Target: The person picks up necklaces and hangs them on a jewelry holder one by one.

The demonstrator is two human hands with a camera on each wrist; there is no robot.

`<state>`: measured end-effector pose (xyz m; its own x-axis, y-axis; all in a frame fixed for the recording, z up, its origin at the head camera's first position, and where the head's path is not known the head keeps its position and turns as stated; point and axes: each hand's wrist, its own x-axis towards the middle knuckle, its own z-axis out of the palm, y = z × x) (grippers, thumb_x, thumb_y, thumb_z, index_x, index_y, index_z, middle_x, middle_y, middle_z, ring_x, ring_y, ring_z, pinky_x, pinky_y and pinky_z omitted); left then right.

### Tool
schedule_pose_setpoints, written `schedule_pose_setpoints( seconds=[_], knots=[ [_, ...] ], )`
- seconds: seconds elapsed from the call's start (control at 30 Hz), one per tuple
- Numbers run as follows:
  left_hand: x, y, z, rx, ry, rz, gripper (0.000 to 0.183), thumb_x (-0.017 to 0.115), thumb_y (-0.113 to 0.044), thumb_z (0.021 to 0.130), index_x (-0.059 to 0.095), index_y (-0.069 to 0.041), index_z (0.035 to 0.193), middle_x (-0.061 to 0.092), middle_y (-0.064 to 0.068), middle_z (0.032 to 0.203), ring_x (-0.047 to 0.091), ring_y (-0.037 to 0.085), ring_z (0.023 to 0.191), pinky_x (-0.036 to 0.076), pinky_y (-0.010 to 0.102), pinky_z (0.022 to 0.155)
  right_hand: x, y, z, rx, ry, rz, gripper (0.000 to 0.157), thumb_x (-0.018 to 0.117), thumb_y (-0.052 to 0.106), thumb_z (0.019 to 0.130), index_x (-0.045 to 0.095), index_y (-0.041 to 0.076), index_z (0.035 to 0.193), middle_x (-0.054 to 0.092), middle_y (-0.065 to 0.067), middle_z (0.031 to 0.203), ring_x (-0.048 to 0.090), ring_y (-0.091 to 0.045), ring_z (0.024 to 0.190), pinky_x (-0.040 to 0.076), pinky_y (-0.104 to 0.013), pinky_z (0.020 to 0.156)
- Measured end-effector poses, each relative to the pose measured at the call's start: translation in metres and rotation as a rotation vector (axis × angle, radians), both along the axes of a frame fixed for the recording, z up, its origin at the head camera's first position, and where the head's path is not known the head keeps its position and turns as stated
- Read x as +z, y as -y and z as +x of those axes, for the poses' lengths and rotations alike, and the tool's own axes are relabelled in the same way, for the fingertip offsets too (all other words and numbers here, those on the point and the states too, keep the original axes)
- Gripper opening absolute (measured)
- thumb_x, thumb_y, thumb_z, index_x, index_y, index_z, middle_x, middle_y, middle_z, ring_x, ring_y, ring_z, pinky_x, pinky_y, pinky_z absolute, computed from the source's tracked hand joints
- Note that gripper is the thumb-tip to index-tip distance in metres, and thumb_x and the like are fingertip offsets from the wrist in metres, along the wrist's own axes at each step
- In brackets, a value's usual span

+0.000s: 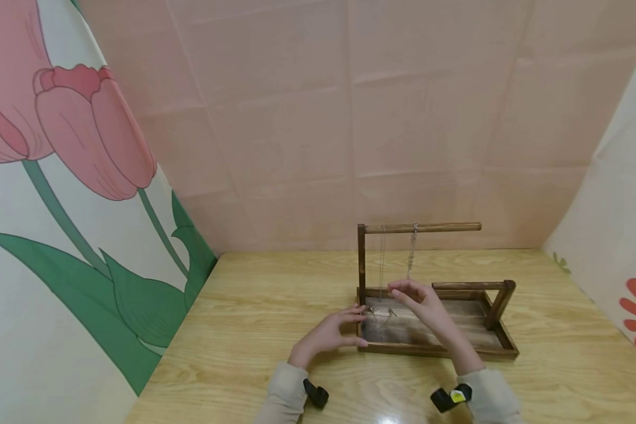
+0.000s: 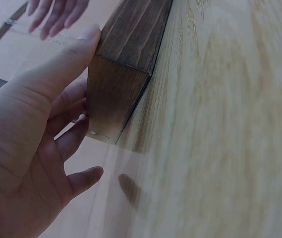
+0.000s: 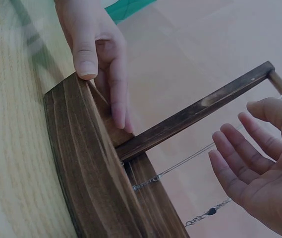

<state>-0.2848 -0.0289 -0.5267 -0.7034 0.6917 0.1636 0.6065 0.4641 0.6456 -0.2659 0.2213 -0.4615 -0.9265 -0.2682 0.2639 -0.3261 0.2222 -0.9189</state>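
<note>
A brown wooden jewelry stand has a shallow tray base and two upright posts with crossbars. My left hand grips the tray's left end, thumb at the front corner and the other fingers along the end wall. Over the tray is my right hand, fingers loosely bent and thumb apart from them, nothing visible between them. Close to its fingertips hang a thin necklace and a thicker chain bracelet, both looped over the taller crossbar. Small pieces of jewelry show at the tray's left part.
The stand rests on a light wood-grain table. A shorter crossbar juts leftward from the right post. Behind the table hangs a pink cloth backdrop; a tulip-printed sheet stands on the left.
</note>
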Motion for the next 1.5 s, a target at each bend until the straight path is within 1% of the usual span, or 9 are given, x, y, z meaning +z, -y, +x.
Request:
schedule_pose_setpoints(
  seconds=[0.17, 0.27, 0.5, 0.6, 0.8, 0.93, 1.07, 1.3, 1.5],
  knots=[
    [0.000, -0.001, -0.001, -0.001, -0.004, -0.004, 0.067, 0.057, -0.053, 0.074, 0.044, -0.018, 0.129, 0.028, -0.007, 0.142, 0.022, 0.012, 0.131, 0.027, 0.039, 0.104, -0.005, 0.000, 0.000, -0.017, 0.021, 0.011, 0.037, 0.051, 0.029, 0.088, 0.053, 0.004, 0.114, 0.058, -0.009, 0.111, 0.054, -0.023, 0.102, 0.046, -0.024, 0.083],
    [0.000, 0.000, 0.000, -0.001, -0.001, 0.000, 0.066, 0.057, -0.053, 0.074, 0.044, -0.018, 0.129, 0.028, -0.007, 0.142, 0.023, 0.012, 0.131, 0.027, 0.039, 0.104, -0.009, 0.001, 0.000, -0.047, 0.041, 0.012, 0.034, 0.052, 0.031, 0.087, 0.055, 0.007, 0.111, 0.058, -0.009, 0.109, 0.054, -0.022, 0.101, 0.046, -0.024, 0.083],
    [0.000, -0.002, -0.002, 0.001, -0.011, -0.003, 0.066, 0.057, -0.052, 0.074, 0.044, -0.018, 0.129, 0.029, -0.007, 0.141, 0.022, 0.012, 0.131, 0.028, 0.039, 0.104, -0.017, 0.001, -0.003, -0.048, 0.012, -0.003, 0.028, 0.052, 0.025, 0.088, 0.056, 0.005, 0.108, 0.059, -0.012, 0.104, 0.055, -0.031, 0.098, 0.048, -0.023, 0.079],
    [0.001, -0.002, -0.002, -0.003, -0.018, -0.004, 0.066, 0.057, -0.052, 0.074, 0.044, -0.018, 0.129, 0.028, -0.007, 0.142, 0.022, 0.013, 0.131, 0.027, 0.038, 0.104, -0.020, 0.002, -0.005, -0.052, 0.032, -0.019, 0.029, 0.053, 0.025, 0.088, 0.056, 0.005, 0.108, 0.059, -0.012, 0.104, 0.056, -0.029, 0.097, 0.048, -0.023, 0.079],
    [0.004, -0.001, -0.001, -0.006, -0.022, -0.005, 0.066, 0.058, -0.052, 0.074, 0.044, -0.017, 0.129, 0.028, -0.006, 0.142, 0.022, 0.011, 0.131, 0.026, 0.038, 0.104, -0.026, 0.005, -0.007, -0.057, 0.071, -0.032, 0.033, 0.055, 0.026, 0.086, 0.056, 0.002, 0.109, 0.059, -0.015, 0.102, 0.059, -0.020, 0.089, 0.050, -0.036, 0.078],
    [0.003, -0.001, -0.002, -0.003, -0.015, -0.003, 0.067, 0.057, -0.053, 0.074, 0.044, -0.017, 0.129, 0.028, -0.007, 0.142, 0.021, 0.010, 0.131, 0.026, 0.039, 0.104, -0.030, 0.006, -0.010, -0.060, 0.074, -0.004, 0.032, 0.054, 0.028, 0.087, 0.057, 0.004, 0.108, 0.059, -0.019, 0.099, 0.058, -0.028, 0.087, 0.050, -0.041, 0.073],
    [0.002, -0.002, -0.004, -0.004, -0.010, -0.003, 0.068, 0.057, -0.053, 0.074, 0.043, -0.018, 0.130, 0.027, -0.008, 0.142, 0.020, 0.011, 0.131, 0.026, 0.039, 0.104, -0.037, 0.004, -0.013, -0.076, 0.041, 0.016, 0.031, 0.053, 0.028, 0.087, 0.057, 0.004, 0.107, 0.061, -0.018, 0.095, 0.056, -0.037, 0.087, 0.050, -0.043, 0.071],
    [0.003, -0.001, -0.001, -0.002, -0.018, -0.005, 0.066, 0.058, -0.051, 0.075, 0.044, -0.017, 0.129, 0.028, -0.006, 0.142, 0.022, 0.012, 0.131, 0.027, 0.040, 0.104, -0.047, 0.010, -0.014, -0.118, 0.030, 0.031, 0.032, 0.056, 0.026, 0.085, 0.058, 0.000, 0.104, 0.060, -0.023, 0.095, 0.059, -0.032, 0.081, 0.051, -0.038, 0.068],
    [0.000, 0.000, 0.001, 0.002, -0.007, -0.016, 0.066, 0.057, -0.052, 0.074, 0.044, -0.018, 0.129, 0.028, -0.007, 0.142, 0.022, 0.011, 0.131, 0.027, 0.041, 0.103, -0.054, 0.013, -0.012, -0.121, 0.047, 0.046, 0.034, 0.057, 0.025, 0.085, 0.057, -0.002, 0.105, 0.060, -0.023, 0.097, 0.059, -0.035, 0.080, 0.051, -0.038, 0.064]
  ],
)
